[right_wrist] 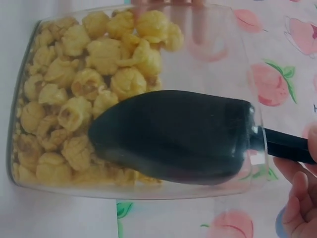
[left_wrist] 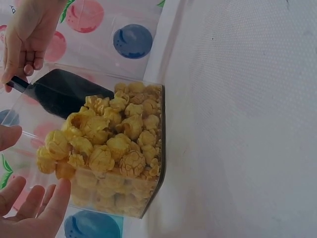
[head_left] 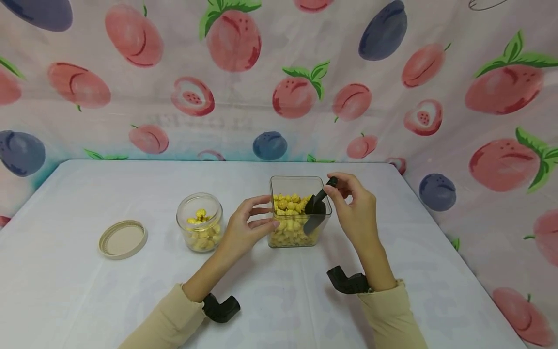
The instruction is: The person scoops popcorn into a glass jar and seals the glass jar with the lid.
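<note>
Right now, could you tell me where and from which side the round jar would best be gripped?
Probably round the jar's glass wall below the open mouth, from its left or near side: it stands upright and lidless, and the left hand and the popcorn box crowd its right.

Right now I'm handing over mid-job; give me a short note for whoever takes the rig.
Left hand: open, fingers steadying the square container of popcorn.
Right hand: pinches the black scoop by its handle, blade inside the container.
Round jar stands left, holding some popcorn, its lid off beside it.
Done: jar partly filled.
Left: probably more scoops, then the lid.
</note>
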Demonstrator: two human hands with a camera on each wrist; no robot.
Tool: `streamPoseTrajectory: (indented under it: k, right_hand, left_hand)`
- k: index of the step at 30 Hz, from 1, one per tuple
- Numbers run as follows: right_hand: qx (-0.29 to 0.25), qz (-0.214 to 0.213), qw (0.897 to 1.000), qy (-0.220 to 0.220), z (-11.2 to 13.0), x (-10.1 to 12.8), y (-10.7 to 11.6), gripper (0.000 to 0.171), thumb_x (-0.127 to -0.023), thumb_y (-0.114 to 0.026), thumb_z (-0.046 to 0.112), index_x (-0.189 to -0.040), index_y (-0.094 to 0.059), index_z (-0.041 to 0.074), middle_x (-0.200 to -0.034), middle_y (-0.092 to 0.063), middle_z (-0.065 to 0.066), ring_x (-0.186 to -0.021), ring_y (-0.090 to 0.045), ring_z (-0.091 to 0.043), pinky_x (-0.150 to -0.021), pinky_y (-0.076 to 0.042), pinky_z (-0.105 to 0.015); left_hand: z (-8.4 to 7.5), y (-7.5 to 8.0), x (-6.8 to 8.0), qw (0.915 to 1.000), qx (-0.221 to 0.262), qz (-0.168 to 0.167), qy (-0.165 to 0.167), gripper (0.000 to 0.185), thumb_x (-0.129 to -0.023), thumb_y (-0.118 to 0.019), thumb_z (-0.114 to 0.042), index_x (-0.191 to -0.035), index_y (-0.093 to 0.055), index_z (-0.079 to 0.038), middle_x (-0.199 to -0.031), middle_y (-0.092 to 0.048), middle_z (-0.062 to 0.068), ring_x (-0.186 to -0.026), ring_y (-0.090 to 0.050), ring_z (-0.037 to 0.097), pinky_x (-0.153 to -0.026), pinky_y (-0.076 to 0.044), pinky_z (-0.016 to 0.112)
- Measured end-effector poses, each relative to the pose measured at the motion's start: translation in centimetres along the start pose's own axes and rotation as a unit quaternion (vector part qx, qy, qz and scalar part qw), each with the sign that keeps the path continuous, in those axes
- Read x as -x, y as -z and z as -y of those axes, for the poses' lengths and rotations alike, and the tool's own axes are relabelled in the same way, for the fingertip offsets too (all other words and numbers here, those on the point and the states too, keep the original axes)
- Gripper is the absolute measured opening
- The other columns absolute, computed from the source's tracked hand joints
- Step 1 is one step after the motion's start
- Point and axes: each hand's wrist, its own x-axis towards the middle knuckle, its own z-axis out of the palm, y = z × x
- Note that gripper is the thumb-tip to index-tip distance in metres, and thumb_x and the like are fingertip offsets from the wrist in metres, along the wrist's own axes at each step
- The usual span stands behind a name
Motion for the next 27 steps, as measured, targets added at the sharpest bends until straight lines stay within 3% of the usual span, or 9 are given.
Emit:
streamPoseTrajectory:
  k: [8,13,21,27]
  right_hand:
    - [0.035,-0.020,0.998,0.054,0.2,0.1,-0.6,0.026,-0.081,-0.070,0.009,-0.106,-0.064,0.001,-0.078,-0.059,-0.012,-0.070,-0.050,-0.019,-0.058,-0.037,-0.016]
    - [0.010,-0.015,0.999,0.034,0.1,0.1,-0.5,0.025,-0.082,-0.069,0.008,-0.106,-0.065,0.002,-0.076,-0.061,-0.012,-0.068,-0.053,-0.017,-0.057,-0.037,-0.016]
    - [-0.049,-0.013,0.999,-0.014,-0.5,-0.1,0.0,0.023,-0.083,-0.069,0.008,-0.105,-0.066,0.004,-0.075,-0.062,-0.011,-0.068,-0.051,-0.001,-0.061,-0.038,-0.014]
    - [-0.031,-0.026,0.999,-0.001,-0.8,0.0,-0.5,0.024,-0.081,-0.071,0.011,-0.104,-0.067,0.006,-0.074,-0.063,-0.010,-0.067,-0.051,-0.007,-0.059,-0.037,-0.015]
  left_hand:
    - [0.1,-0.1,-0.1,1.0000,0.003,0.001,-0.007,0.053,-0.083,-0.070,-0.009,-0.131,-0.048,-0.010,-0.133,-0.046,0.008,-0.117,-0.051,0.029,-0.089,-0.052,0.026]
    - [0.1,-0.2,-0.1,1.0000,0.001,0.001,-0.006,0.054,-0.082,-0.070,-0.009,-0.132,-0.048,-0.010,-0.134,-0.045,0.008,-0.117,-0.051,0.029,-0.089,-0.052,0.026]
    - [0.1,-0.1,0.0,1.0000,0.007,0.003,-0.003,0.055,-0.083,-0.070,-0.009,-0.133,-0.046,-0.009,-0.136,-0.044,0.008,-0.119,-0.050,0.031,-0.088,-0.052,0.024]
    - [0.2,0.0,-0.1,1.0000,0.004,0.001,-0.005,0.055,-0.083,-0.070,-0.009,-0.133,-0.047,-0.009,-0.135,-0.044,0.008,-0.118,-0.050,0.030,-0.088,-0.052,0.024]
